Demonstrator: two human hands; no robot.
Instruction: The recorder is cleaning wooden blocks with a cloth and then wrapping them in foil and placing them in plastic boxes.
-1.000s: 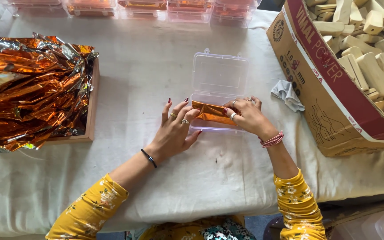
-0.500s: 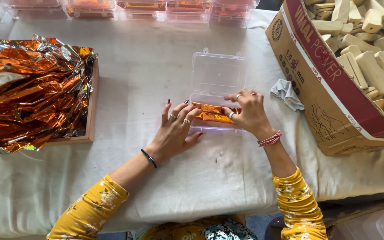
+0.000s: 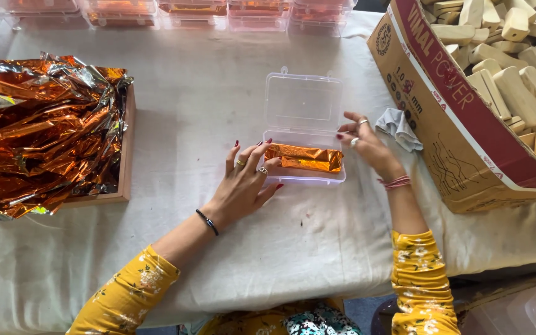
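Both hands are working at a clear plastic case (image 3: pixel 304 127) lying open on the cloth-covered table (image 3: pixel 206 99) in the head view: the left hand (image 3: pixel 243 183) is resting loosely spread at the tray's left end, fingertips touching the rim and gripping nothing, while the right hand (image 3: pixel 367 144) is hovering half-open at the right end, also holding nothing. A foil-wrapped piece (image 3: pixel 305 157) is lying lengthwise inside the tray. Seating it flat before the lid comes down looks wise, so no foil is catching in the hinge. What the orange wrapping covers is not showing. Crumpled orange foil (image 3: pixel 38 124) on a wooden board and the cardboard box (image 3: pixel 466 124) of wooden blocks are running off the frame.
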